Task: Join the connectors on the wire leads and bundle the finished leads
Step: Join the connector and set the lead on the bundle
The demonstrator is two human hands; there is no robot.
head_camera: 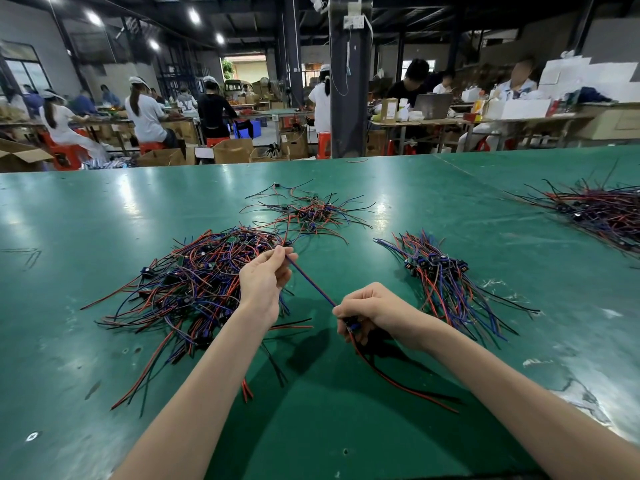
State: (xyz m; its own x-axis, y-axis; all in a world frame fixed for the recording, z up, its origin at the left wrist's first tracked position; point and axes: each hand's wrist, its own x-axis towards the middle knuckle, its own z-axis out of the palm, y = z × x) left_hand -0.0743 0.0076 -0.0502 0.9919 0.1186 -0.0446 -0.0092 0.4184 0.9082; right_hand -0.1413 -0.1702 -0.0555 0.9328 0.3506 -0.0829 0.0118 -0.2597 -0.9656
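A wire lead (311,282) of blue and red strands is stretched taut between my two hands above the green table (346,427). My left hand (265,277) pinches its far end just over a big tangled pile of loose leads (194,285). My right hand (369,311) is closed around a small connector (353,325), from which red and black wires (401,384) trail down onto the table. A laid-out bunch of leads (446,285) with blue connectors lies to the right of my right hand.
A smaller scatter of leads (308,213) lies farther back at the centre. Another heap of wires (602,213) sits at the far right. Beyond the table's far edge stand a dark pillar (349,81), cardboard boxes and several seated workers at benches.
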